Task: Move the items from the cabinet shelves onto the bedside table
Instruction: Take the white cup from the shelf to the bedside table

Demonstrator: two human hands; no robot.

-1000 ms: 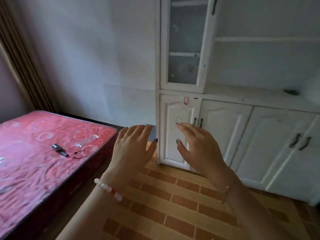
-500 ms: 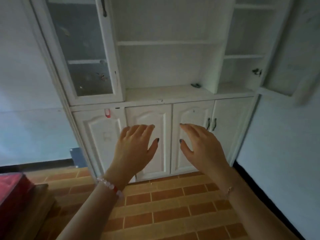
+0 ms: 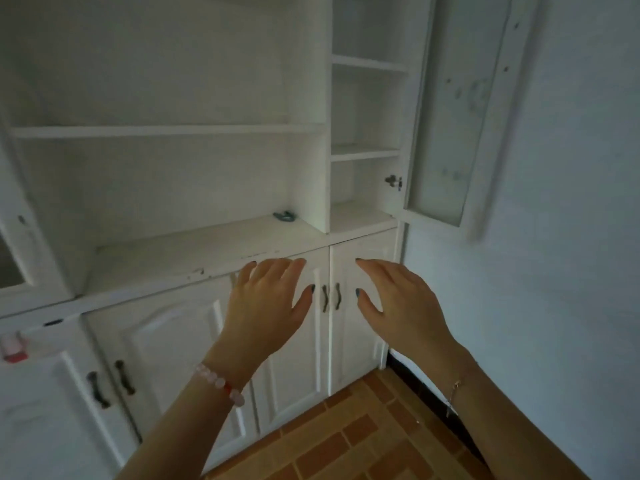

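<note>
Both hands hover empty before the cabinet (image 3: 311, 168), fingers spread and relaxed. The left hand (image 3: 266, 299) and right hand (image 3: 398, 303) are raised near the shelf edge, likely ready to reach in. Only 1 item (image 3: 284, 216) shows, small and grey-blue, at the back of the lowest open shelf (image 3: 194, 247) beside the divider, apart from either hand. The glass door (image 3: 446, 133) stands wide open, giving access to the right-hand shelves. The bedside surface is out of view.

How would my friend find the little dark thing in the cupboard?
Find the big white cabinet, then its wide open shelf just above the lower doors. In that shelf's back right corner lies a small dark bluish object, the only loose thing seen there.
</note>
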